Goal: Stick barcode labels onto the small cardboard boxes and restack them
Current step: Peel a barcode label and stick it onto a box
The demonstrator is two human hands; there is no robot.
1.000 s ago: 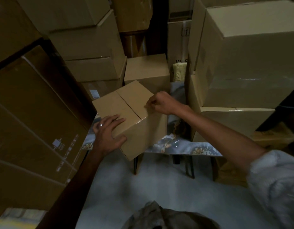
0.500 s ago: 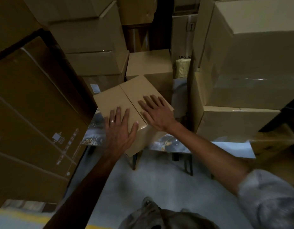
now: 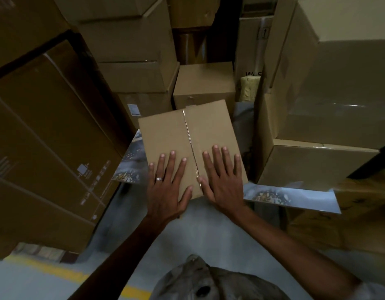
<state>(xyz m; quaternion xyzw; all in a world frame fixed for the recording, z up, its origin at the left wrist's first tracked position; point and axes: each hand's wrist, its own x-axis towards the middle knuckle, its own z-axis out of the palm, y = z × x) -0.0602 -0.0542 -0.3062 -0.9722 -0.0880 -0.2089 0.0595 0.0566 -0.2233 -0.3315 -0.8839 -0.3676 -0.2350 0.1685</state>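
Note:
A small cardboard box (image 3: 176, 131) with a taped centre seam lies on a low patterned table (image 3: 295, 195) in the middle of the head view. My left hand (image 3: 167, 187) lies flat on the box's left flap, fingers straight and spread, a ring on one finger. My right hand (image 3: 221, 178) lies flat on the right flap beside the seam, fingers straight as well. Both hands press on the near half of the lid. No barcode label shows on the box top.
Another small box (image 3: 205, 83) stands behind it. Tall stacks of large cartons rise at the left (image 3: 53, 135), back (image 3: 131, 53) and right (image 3: 330, 87). A yellowish wrapped bundle (image 3: 250, 87) sits between boxes. Grey floor with a yellow line (image 3: 57, 269) lies below.
The box has turned so its seam runs nearly straight away from me. My right hand went from curled at the box's edge to flat on the lid; my left hand slid fully onto the top.

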